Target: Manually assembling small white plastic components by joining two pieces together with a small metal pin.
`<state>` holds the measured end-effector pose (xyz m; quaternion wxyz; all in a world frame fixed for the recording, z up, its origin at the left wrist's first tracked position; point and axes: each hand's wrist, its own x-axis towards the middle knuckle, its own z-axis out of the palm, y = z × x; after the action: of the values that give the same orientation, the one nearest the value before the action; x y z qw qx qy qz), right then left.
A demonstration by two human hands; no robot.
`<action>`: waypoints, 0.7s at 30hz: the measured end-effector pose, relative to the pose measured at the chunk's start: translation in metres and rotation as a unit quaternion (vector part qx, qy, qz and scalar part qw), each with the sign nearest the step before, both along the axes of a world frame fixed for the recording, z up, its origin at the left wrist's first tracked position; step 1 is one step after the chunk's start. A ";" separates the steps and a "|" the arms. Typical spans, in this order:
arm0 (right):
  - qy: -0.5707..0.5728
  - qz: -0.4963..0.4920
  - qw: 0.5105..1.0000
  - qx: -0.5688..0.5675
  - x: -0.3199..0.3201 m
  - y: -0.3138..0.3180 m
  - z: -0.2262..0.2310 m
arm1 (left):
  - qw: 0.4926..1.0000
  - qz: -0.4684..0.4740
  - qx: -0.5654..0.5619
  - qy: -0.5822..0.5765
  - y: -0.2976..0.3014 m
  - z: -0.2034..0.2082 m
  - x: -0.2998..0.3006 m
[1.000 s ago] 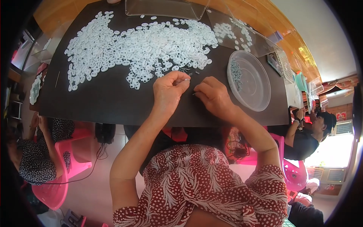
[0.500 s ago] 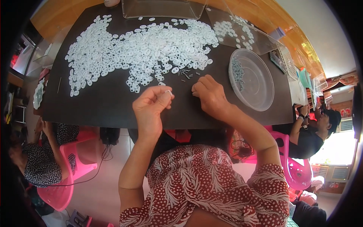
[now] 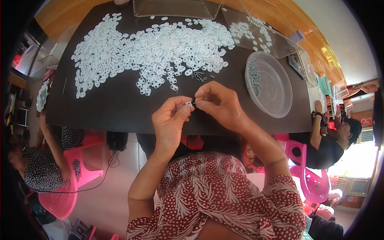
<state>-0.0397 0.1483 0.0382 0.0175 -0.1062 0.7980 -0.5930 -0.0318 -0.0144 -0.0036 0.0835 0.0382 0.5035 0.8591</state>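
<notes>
My left hand (image 3: 168,122) pinches a small white plastic piece (image 3: 189,104) between thumb and fingers, above the table's near side. Fingertips of my right hand (image 3: 224,105) are closed right beside it. They pinch something tiny, of which only a dark bit shows against the white piece; its kind is hidden. Beyond my hands spreads a large heap of white oval pieces with holes (image 3: 168,48). A few loose grey screw-like pins (image 3: 198,76) lie at the heap's near edge.
At right on the dark table (image 3: 104,114) stands a round clear plastic tray (image 3: 278,86) with grey pins (image 3: 253,78). Clear bins (image 3: 178,9) stand along the far edge. Other people sit at left (image 3: 46,166) and right (image 3: 320,146), near pink chairs (image 3: 74,176).
My right hand has moved left from the tabletop to meet my left hand. The left hand has shifted slightly right and lower, still holding the white piece.
</notes>
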 end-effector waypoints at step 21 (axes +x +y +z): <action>-0.010 0.005 1.000 -0.021 0.010 -0.002 -0.008 | 0.975 0.080 -0.180 0.103 0.004 -0.001 0.013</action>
<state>-0.0302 0.1464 0.0305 0.0258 -0.1045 0.7844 -0.6109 -0.0191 -0.0100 -0.0041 -0.0322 0.0699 0.6569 0.7500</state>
